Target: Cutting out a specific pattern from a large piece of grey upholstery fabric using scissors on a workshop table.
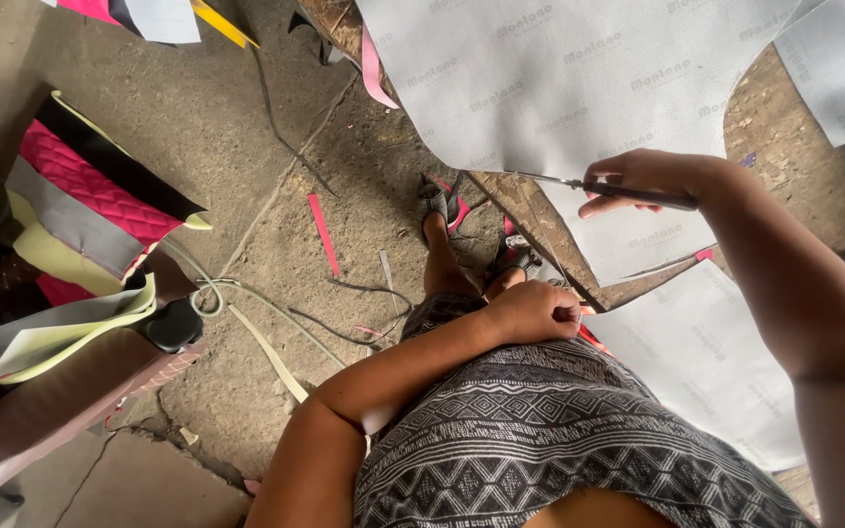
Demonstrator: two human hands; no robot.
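Scissors (594, 186): metal, dark-handled, slender. They were held in the right hand (643, 181), whose grip was wrapped shut around the handles. The long axis lay almost level across the view, with the blades pointed to the viewer's left. The tips were seen at the cut edge of the grey sheet (559, 78); how far the blades were parted could not be told.

Grey sheet: a large, flat, thin piece of pale grey material, faintly printed with a repeated mark, curved along its lower edge. It was spread over a worn wooden surface (784, 127) and overhung the near edge. A second grey piece (706, 352) lay lower, beside the person's lap, and a third (843, 68) at the upper right.

Left hand (532, 311): closed into a loose fist at the edge of the lower grey piece, by the knee. Whether anything was pinched in its grip could not be told.

Clothing: a skirt (550, 440) of black and white geometric weave was worn; sandalled feet (437, 205) were set on the floor.

Floor (207, 127): rough, cracked concrete, littered with thin offcuts, among them a pink strip (323, 233) and a cream strip (271, 357).

Stacked at left: a quilted pink panel (90, 186), with grey, cream and black foam-backed pieces. No containers were seen.
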